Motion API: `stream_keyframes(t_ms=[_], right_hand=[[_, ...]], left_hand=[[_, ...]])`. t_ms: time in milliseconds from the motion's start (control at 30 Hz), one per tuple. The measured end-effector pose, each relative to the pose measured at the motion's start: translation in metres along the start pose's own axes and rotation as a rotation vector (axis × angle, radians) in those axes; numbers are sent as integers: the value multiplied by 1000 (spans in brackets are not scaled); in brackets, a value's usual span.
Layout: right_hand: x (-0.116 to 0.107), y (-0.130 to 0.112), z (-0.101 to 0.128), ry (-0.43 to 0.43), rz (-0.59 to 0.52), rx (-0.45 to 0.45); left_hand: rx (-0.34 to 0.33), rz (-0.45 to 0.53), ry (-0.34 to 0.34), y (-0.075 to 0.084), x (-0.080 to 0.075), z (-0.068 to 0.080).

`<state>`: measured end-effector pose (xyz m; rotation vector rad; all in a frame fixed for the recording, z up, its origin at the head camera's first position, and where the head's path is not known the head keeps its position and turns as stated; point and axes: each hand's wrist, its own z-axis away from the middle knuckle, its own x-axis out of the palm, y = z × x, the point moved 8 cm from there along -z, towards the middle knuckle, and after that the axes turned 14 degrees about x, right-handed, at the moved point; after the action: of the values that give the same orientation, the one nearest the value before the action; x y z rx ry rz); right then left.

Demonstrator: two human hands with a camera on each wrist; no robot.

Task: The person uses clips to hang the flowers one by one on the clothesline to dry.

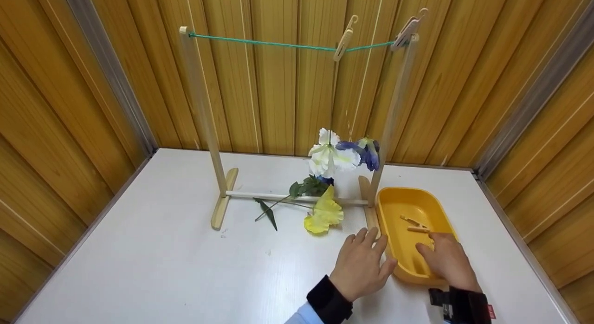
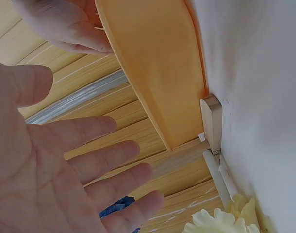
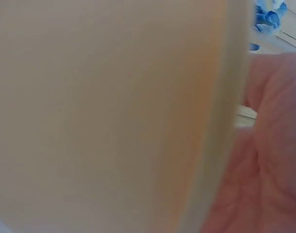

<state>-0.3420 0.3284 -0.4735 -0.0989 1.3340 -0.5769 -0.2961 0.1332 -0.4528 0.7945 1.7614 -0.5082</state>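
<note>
The left hand lies nearest the camera, flat over the white tabletop with its fingers straight and spread, holding nothing. Its fingertips are just beside the outer left wall of the yellow tray; the left wrist view shows the open palm with a gap between the fingers and the tray wall.

The right hand reaches into the tray from the near end, fingers extended over the tray floor. Whether the fingertips pinch anything cannot be told; the right wrist view is filled by the blurred tray wall and part of the palm.

Two wooden clothespins lie on the tray floor, just ahead of the right hand's fingertips. The tray sits on the right side of the tabletop, touching or just beside the right foot of a wooden drying rack.

The rack has two uprights and a low crossbar. A green cord runs between the tops of the uprights. Two more clothespins are clipped to the cord: one right of centre, one at the right upright.

Artificial flowers, white, blue and yellow, lie across the crossbar near the right upright, well apart from the left hand. Wood-panelled walls enclose the tabletop.
</note>
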Motion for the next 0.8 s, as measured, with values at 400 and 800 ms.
stream_keyframes(t_ms=[400,800], right_hand=[[17,-2,-5,-48,70,-26],[22,-6,-5,-71,43,-16]], left_hand=[[5,0,-62,1,7,0],[-30,-54,-66,-12,7,16]])
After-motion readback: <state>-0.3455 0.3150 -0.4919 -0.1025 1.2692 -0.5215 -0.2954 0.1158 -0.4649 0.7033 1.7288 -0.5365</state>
